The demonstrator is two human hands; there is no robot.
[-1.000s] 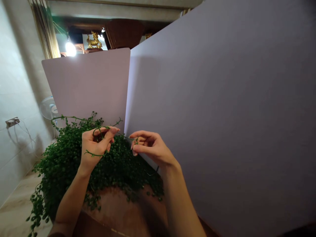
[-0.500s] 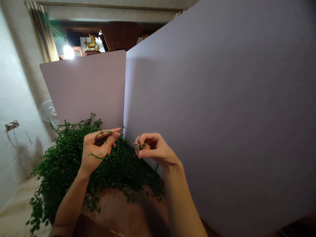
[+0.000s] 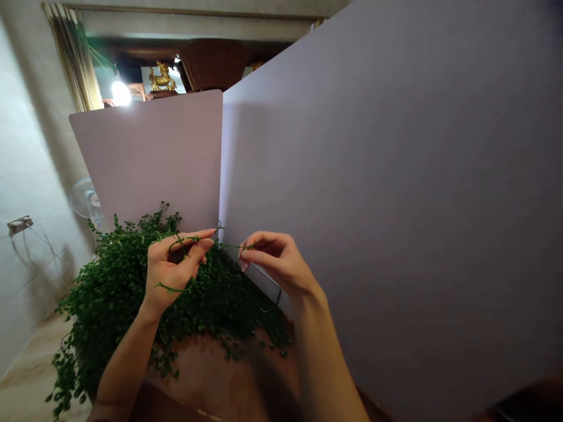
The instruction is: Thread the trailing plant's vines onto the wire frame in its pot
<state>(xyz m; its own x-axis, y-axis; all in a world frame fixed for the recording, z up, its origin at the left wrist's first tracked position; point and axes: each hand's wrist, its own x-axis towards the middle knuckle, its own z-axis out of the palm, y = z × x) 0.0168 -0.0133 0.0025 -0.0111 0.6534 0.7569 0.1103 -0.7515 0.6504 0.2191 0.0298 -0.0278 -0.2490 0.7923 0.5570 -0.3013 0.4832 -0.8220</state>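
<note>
My left hand [image 3: 176, 266] pinches a thin green plant stem [image 3: 229, 246] between thumb and fingers. Loose green ends of it curl over the palm and wrist. To the right, my right hand [image 3: 275, 258] is closed on the other end of the same stem, which runs nearly straight across the gap between both hands. Behind and below them spreads a large heap of trailing green plant [image 3: 109, 275] with small round bead-like leaves. Part of the heap is hidden by my left hand and forearm.
The heap lies on a brown wooden surface [image 3: 206, 363]. Two pale upright panels [image 3: 153, 158] [image 3: 373, 193] meet in a corner behind it. A lit bulb [image 3: 121, 92], a golden figurine [image 3: 162, 77], a fan [image 3: 85, 198] and a wall socket [image 3: 20, 224] are farther back.
My right hand has turned slightly and its fingers have shifted along the stem, which now runs straighter between the hands. My left hand has stayed almost still.
</note>
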